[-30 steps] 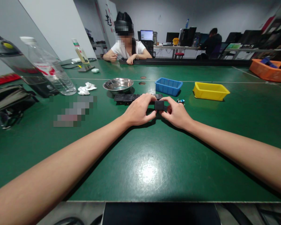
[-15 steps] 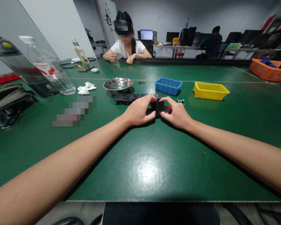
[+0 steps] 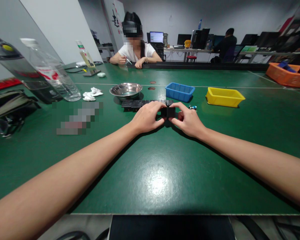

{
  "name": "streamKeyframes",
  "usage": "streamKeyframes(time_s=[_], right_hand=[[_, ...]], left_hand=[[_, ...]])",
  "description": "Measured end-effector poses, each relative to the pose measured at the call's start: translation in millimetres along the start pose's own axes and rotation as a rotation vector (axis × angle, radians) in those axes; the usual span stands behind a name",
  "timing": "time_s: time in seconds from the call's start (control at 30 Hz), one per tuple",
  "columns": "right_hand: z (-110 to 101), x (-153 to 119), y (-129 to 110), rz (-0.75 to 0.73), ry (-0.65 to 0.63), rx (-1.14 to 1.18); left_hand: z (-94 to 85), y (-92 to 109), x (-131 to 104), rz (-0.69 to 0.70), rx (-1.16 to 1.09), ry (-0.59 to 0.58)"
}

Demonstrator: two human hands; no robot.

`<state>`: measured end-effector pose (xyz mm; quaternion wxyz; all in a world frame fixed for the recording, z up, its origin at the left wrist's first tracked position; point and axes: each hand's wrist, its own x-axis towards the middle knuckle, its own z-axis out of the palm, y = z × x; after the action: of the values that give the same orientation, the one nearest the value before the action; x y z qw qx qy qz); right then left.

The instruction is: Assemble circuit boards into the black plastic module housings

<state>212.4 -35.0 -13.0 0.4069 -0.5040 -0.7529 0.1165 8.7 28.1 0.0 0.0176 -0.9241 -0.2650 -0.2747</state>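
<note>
Between my two hands is a small black box-shaped piece (image 3: 171, 112), held just above the green table. My left hand (image 3: 150, 116) pinches its left side with thumb and fingers. From the right, my right hand (image 3: 188, 119) grips the same piece between thumb and forefinger. Right behind my hands stands a row of similar black blocks (image 3: 132, 104), partly covered by my left fingers. A small shiny blue and white item (image 3: 193, 107) lies just past my right hand; its kind is too small to tell.
Beyond the row stand a steel bowl (image 3: 126, 90), a blue bin (image 3: 180, 92) and a yellow bin (image 3: 225, 97). Bottles (image 3: 52, 75), crumpled tissue (image 3: 92, 94) and a dark bag (image 3: 10, 110) are at the left. An orange basket (image 3: 288, 75) sits far right. A person (image 3: 137, 50) sits opposite.
My hands and the black piece have barely shifted, with my left fingers moving slightly left. Across the table, the other person's hand has tilted a thin metal tool more into sight.
</note>
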Motion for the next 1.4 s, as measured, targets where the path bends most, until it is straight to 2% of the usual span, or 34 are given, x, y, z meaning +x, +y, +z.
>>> streamKeyframes(time_s=[0.17, 0.4, 0.9, 1.13, 1.23, 1.4], right_hand=[[0.8, 1.3, 1.8, 0.021, 0.009, -0.048], [0.9, 1.3, 1.2, 0.027, 0.002, -0.063], [0.0, 1.6, 1.3, 0.035, 0.006, -0.067], [2.1, 2.3, 2.0, 0.056, 0.017, -0.051], [0.8, 1.6, 1.7, 0.050, 0.080, -0.005], [-5.1, 2.5, 5.3, 0.036, 0.360, 0.087]], left_hand=[[-0.6, 1.2, -0.2, -0.007, -0.025, 0.032], [0.4, 1.1, -0.2, -0.010, -0.078, 0.018], [0.2, 1.8, -0.4, 0.018, -0.049, 0.038], [-1.0, 1.8, 0.1, -0.021, -0.026, 0.018], [-3.6, 0.6, 0.0, -0.066, -0.005, 0.002], [-7.4, -3.9, -0.6, -0.087, 0.004, -0.060]])
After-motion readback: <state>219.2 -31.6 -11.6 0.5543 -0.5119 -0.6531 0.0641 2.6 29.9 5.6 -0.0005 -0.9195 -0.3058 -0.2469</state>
